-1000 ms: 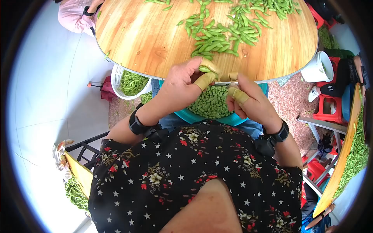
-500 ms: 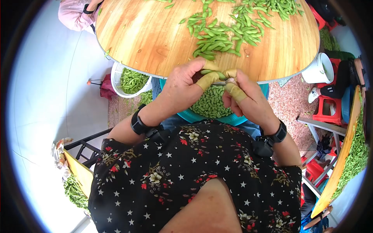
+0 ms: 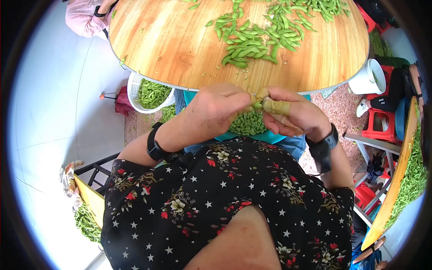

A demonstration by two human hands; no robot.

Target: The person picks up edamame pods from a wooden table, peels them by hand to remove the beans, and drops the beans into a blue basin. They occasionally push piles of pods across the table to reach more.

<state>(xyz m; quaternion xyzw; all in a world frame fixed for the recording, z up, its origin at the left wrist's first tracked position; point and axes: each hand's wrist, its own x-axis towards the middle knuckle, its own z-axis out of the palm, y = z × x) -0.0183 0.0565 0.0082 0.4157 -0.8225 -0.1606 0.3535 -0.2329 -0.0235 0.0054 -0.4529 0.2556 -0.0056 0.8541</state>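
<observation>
A green soybean pod, mostly covered by fingers, is pinched between my two hands. My left hand closes on its left end, with the fingers largely turned from view. My right hand grips the other end between thumb and forefinger, its remaining fingers curled. Yellowish covers wrap the thumb and forefinger tips. Directly below is a teal basin of shelled green beans, partly hidden by my hands. Beyond my hands, a pile of whole pods lies on the round wooden table.
A white basket of pods stands below the table's left edge. At right are a white bucket, red stools and another wooden table bearing pods. Another person's pink sleeve shows at upper left.
Both hands have come lower and nearer to me. My left hand has rolled over, and the pod between them is now more hidden.
</observation>
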